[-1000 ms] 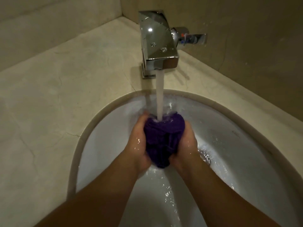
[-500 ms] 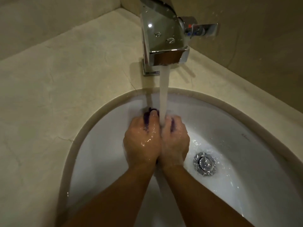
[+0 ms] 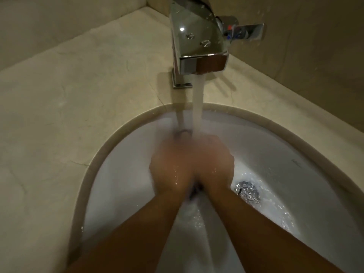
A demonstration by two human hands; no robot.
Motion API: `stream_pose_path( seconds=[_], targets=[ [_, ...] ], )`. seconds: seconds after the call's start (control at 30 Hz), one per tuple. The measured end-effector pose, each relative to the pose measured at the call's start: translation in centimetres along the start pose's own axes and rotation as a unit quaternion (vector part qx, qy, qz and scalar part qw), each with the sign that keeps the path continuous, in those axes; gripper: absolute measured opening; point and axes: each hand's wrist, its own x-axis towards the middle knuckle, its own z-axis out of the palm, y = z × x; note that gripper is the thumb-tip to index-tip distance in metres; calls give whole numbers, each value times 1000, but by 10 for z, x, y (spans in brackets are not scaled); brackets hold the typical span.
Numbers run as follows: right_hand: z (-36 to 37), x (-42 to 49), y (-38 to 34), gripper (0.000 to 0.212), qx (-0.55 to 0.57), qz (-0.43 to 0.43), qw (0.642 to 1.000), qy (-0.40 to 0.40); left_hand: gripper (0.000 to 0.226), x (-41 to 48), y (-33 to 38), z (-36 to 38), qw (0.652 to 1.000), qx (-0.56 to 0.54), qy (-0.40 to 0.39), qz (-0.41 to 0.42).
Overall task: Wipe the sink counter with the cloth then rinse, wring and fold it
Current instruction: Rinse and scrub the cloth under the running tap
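Two hands (image 3: 174, 167) around the cloth (image 3: 194, 190)

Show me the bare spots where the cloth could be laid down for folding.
Widest: the counter left of the faucet, between the wall and the basin rim. A narrower strip runs right of the faucet. Crowded: the basin's middle, where left hand and right hand grip the cloth under the stream.

Beige veined stone counter (image 3: 78, 115), hairline cracks left of the basin, meeting walls at the back corner. White oval sink (image 3: 122, 174) sunk into it. Chrome tap (image 3: 197, 42) stands on the counter just behind the sink.
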Motion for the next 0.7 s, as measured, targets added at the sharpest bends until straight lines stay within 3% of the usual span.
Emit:
stream_pose_path(
  seconds=[0.07, 0.13, 0.23, 0.33, 0.4, 0.47, 0.53, 0.63, 0.7],
  targets=[
    [-9, 3, 2, 20, 82, 16, 996, -17, 34, 1, -1, -12, 972, -195, -80, -104],
    [-18, 3, 1, 12, 168, 45, 984, -34, 49, 1, -7, -20, 899, -363, -137, -203],
    [-21, -8, -3, 9, 269, 136, 948, -100, 52, -7, -6, -14, 874, -388, -156, -249],
    [-20, -18, -11, 40, 362, 209, 898, -137, 58, -17, 8, -10, 828, -416, -242, -287],
    [-22, -21, -19, 56, 313, 171, 926, -121, 64, -17, 15, -18, 789, -445, -282, -316],
    [-25, -23, -27, 67, 237, 65, 966, -80, 62, -8, 15, -21, 797, -428, -293, -309],
    [-25, -27, -34, 62, 205, -2, 977, -67, 57, -4, 13, -17, 855, -358, -278, -254],
    [-18, -28, -39, 25, 168, -7, 984, -56, 50, -8, 22, -10, 912, -289, -218, -195],
    [-14, -28, -39, 27, 167, -2, 986, -21, 50, -7, 22, -5, 931, -267, -195, -155]
  ],
)
